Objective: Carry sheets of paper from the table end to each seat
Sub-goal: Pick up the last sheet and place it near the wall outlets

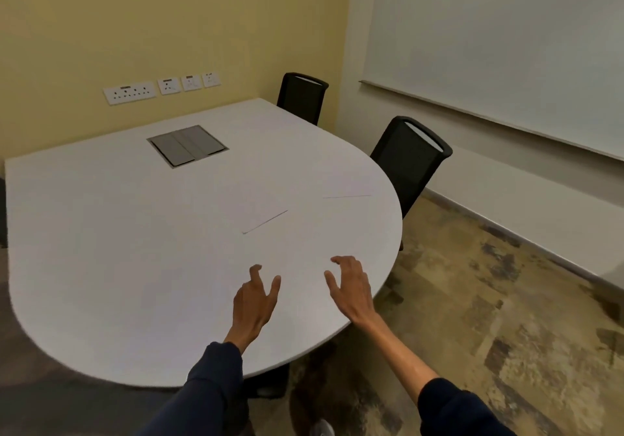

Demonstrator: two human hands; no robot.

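Two white sheets lie flat on the white table [118,249], hard to tell from its top. One sheet [256,209] sits near the middle of the rounded end; its near edge shows as a thin dark line. A second sheet [347,184] lies further right, in front of the nearer chair [410,158]. My left hand [255,295] and my right hand [351,287] hover over the table's near right part, fingers spread and loosely bent, holding nothing. Both hands are short of the sheets.
A grey cable hatch [187,145] is set into the table top. A second black chair [302,96] stands at the far right corner. Wall sockets [130,92] sit on the yellow wall. A whiteboard [506,40] fills the right wall. Patterned carpet [489,300] lies to the right.
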